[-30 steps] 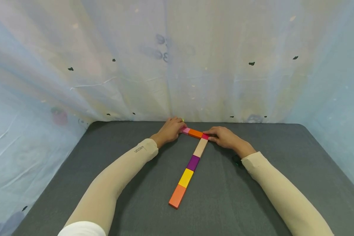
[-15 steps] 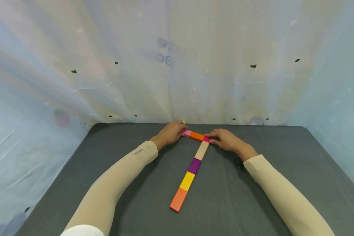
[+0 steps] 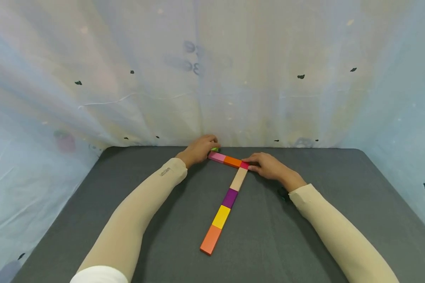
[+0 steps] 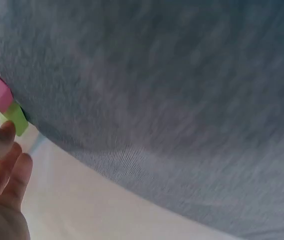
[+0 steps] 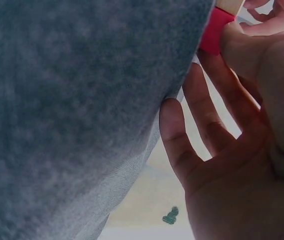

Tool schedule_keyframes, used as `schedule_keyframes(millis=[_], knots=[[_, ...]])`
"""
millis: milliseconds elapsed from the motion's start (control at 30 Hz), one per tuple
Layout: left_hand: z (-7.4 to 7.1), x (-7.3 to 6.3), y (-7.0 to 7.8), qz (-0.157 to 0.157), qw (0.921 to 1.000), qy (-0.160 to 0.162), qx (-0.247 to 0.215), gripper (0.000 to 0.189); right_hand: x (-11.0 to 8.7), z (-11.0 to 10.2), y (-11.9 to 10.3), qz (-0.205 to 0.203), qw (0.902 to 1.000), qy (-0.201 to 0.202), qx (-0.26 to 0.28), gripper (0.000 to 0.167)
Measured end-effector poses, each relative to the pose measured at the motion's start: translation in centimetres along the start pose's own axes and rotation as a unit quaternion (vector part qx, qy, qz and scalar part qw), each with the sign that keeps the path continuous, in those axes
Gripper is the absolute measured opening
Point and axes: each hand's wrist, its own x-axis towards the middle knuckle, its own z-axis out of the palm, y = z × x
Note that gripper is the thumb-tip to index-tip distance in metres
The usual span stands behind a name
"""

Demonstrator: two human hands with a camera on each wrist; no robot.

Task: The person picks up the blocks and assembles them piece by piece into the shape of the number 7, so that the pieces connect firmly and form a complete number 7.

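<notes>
In the head view, a line of coloured blocks ends at the far side in a crosswise row: a red block [image 3: 244, 165], an orange block [image 3: 232, 161] and a pink block [image 3: 217, 157]. My right hand [image 3: 269, 166] pinches the red block between thumb and forefinger, the other fingers spread in the right wrist view. At the pink block's far end, a lime-green block [image 4: 16, 119] sits between the thumb and fingers of my left hand [image 3: 200, 149], which pinches it. The fingers partly hide that block from the head camera.
Toward me from the red block run a beige block [image 3: 239, 179], a purple block [image 3: 230, 198], a yellow block [image 3: 221, 217] and a coral block [image 3: 210, 240]. They lie on a dark grey cloth-covered table [image 3: 287, 243]. A pale patterned curtain [image 3: 248, 78] hangs behind its far edge.
My left hand has shifted left and back from the pink block's end, uncovering more of the pink block and the green block. The right hand keeps its place at the red block.
</notes>
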Motion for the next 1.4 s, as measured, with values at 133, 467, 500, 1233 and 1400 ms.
schedule_keyframes(millis=[133,467,500,1233,1400], knots=[[-0.3,0.4,0.0,0.01,0.9996,-0.013,0.023,0.032,-0.1,0.0,-0.2,0.004,1.0,0.002,0.0,0.038],[0.2,-0.1,0.1,0.017,0.999,-0.015,0.04,0.027,0.1,0.6,-0.6,-0.001,1.0,-0.002,-0.004,0.038],[0.2,-0.2,0.0,0.018,0.9987,-0.016,0.044,0.027,0.0,0.6,-0.6,-0.001,1.0,-0.002,-0.005,0.038],[-1.2,-2.9,-1.8,-0.029,0.9993,0.016,-0.017,0.031,-0.3,0.1,-0.1,-0.005,0.9997,0.008,-0.021,0.038],[-1.1,-3.2,-1.6,-0.042,0.9976,0.017,-0.052,0.031,-0.4,0.0,0.0,-0.003,0.9997,0.006,-0.023,0.038]])
